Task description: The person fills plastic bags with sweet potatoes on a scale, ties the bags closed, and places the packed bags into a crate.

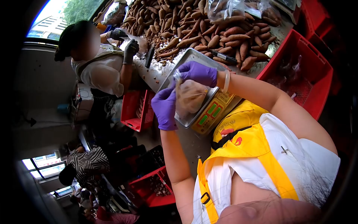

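Note:
A clear plastic bag [192, 98] with brownish contents, probably sweet potatoes, rests on the metal pan [187, 56] of a digital scale [211, 115] with lit green displays. My left hand [165, 106], in a purple glove, grips the bag's gathered neck from the left side. On the same neck, my purple-gloved right hand [199, 72] is closed from above. Both hands nearly meet at the twisted top of the bag; some fingertips are hidden by the plastic.
A large heap of sweet potatoes [186, 22] covers the table beyond the scale. A red crate [298, 71] stands at right, another [136, 110] at left. Across from me, a gloved co-worker [102, 63] handles a bag. A black-handled tool [150, 57] lies near the heap.

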A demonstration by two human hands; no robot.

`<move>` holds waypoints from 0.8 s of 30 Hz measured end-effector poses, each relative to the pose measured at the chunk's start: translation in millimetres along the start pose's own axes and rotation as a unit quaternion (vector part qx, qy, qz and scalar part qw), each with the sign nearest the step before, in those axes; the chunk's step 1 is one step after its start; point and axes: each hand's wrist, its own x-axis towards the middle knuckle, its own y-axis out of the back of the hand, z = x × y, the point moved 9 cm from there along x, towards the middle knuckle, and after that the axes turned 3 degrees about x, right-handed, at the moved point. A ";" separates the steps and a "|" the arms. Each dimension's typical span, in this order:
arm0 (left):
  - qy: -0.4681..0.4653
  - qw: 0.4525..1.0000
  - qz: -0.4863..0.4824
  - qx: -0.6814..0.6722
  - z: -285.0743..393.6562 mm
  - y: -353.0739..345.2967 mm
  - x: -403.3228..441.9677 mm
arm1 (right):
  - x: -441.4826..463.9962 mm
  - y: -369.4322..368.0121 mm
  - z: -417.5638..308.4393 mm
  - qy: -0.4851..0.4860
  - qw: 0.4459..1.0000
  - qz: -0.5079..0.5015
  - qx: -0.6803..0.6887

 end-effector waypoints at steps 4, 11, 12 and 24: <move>-0.056 0.948 0.126 0.285 -112.2 96.6 30.1 | -60.6 42.4 47.0 -0.082 0.948 -0.085 -0.296; 0.117 0.859 -0.154 -0.475 -50.4 -0.1 -22.8 | -44.5 33.1 45.2 0.134 0.801 -0.095 -0.576; 0.106 0.867 -0.132 -0.468 -38.1 -0.6 -21.6 | -48.6 26.5 41.7 0.178 0.786 -0.107 -0.582; -0.068 0.986 -0.130 -0.075 -81.7 16.1 -3.7 | -36.0 -4.0 46.5 -0.035 0.998 -0.030 -0.045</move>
